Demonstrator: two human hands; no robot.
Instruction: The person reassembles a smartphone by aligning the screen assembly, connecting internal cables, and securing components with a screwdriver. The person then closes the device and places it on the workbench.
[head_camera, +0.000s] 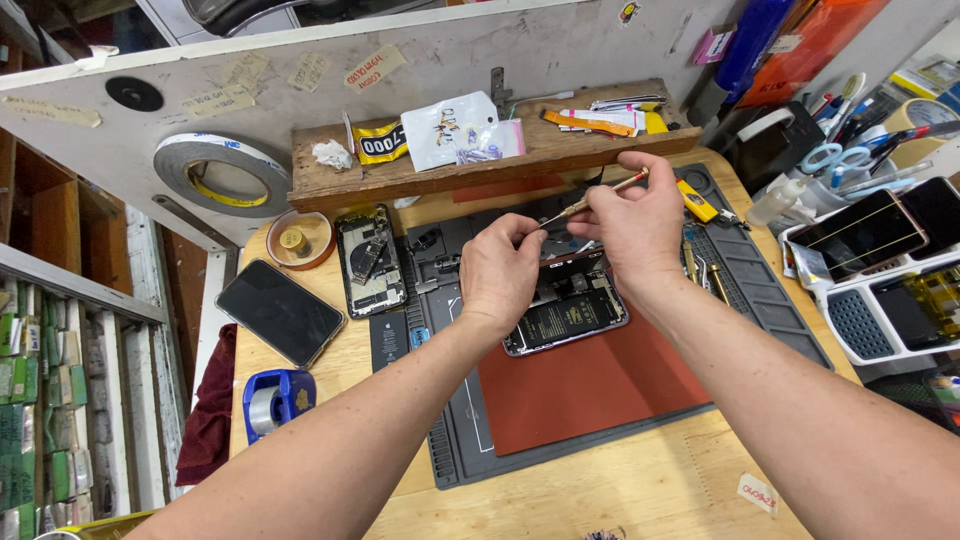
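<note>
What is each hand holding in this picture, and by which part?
The right hand holds a thin screwdriver near its handle end. The left hand pinches near its tip, above the opened phone. Whether it grips anything small cannot be told.

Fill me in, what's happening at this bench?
A person works over an opened phone lying on a red mat. The right hand holds a slim screwdriver; the left hand pinches near its tip. Another stripped phone and a dark-screened phone lie to the left.
</note>
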